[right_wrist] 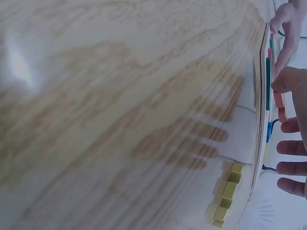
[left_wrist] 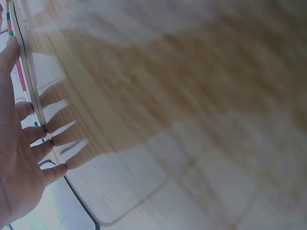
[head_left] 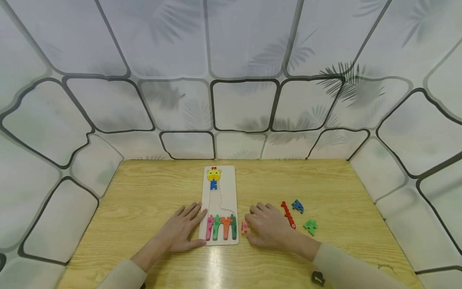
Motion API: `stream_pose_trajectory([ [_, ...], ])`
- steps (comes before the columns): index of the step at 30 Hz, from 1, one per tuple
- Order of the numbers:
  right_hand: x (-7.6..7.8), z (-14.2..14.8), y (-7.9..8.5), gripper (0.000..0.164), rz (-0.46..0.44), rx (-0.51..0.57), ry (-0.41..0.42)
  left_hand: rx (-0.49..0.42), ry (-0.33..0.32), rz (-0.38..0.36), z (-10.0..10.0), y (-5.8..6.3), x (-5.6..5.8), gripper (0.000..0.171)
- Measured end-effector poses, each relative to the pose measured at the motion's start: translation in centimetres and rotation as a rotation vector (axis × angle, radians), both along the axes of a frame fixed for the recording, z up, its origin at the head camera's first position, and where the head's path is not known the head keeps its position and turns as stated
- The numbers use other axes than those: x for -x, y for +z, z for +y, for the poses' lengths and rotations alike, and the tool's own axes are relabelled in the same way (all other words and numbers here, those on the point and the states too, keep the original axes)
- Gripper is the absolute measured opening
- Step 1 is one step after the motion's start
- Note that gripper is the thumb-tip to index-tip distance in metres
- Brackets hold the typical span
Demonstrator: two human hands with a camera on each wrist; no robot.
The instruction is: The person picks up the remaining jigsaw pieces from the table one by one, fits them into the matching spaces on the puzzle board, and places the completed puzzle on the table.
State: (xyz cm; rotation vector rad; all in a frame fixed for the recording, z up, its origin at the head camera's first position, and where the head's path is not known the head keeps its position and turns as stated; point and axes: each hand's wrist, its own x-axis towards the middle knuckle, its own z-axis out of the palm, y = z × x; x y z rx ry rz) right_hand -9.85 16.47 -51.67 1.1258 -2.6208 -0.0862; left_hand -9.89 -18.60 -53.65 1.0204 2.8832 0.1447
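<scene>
A pale giraffe puzzle board point(head_left: 227, 188) lies on the table, with a yellow head piece point(head_left: 213, 174), a small blue piece point(head_left: 213, 185) and a row of leg pieces point(head_left: 226, 228) in it. My left hand point(head_left: 184, 230) rests at the board's left edge, fingers spread. Just right of the board, my right hand point(head_left: 268, 226) pinches an orange-pink puzzle piece point(head_left: 245, 227) between thumb and index finger. The right wrist view shows this orange-pink piece point(right_wrist: 280, 106) held edge-on, the other fingers extended. A yellow piece point(right_wrist: 228, 194) lies on the table there; the head view hides it.
Right of my right hand lie a red strip piece point(head_left: 288, 215), a blue piece point(head_left: 297, 206) and a green piece point(head_left: 311, 227). The wooden table point(head_left: 162, 180) meets patterned walls point(head_left: 242, 104) at its back and sides. A dark object point(head_left: 318, 277) sits by the right sleeve.
</scene>
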Motion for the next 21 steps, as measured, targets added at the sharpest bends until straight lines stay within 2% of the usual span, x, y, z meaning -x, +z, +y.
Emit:
stream_pose_trajectory([
  [8, 0.9, -0.6, 0.4, 0.039, -0.046, -0.019, 0.007, -0.013, -0.007, 0.001, -0.1, 0.0, 0.0, 0.095],
  [21, 2.1, -1.9, 0.2, 0.04, -0.053, 0.004, 0.003, -0.015, 0.004, -0.014, 0.0, 0.0, -0.1, 0.095],
])
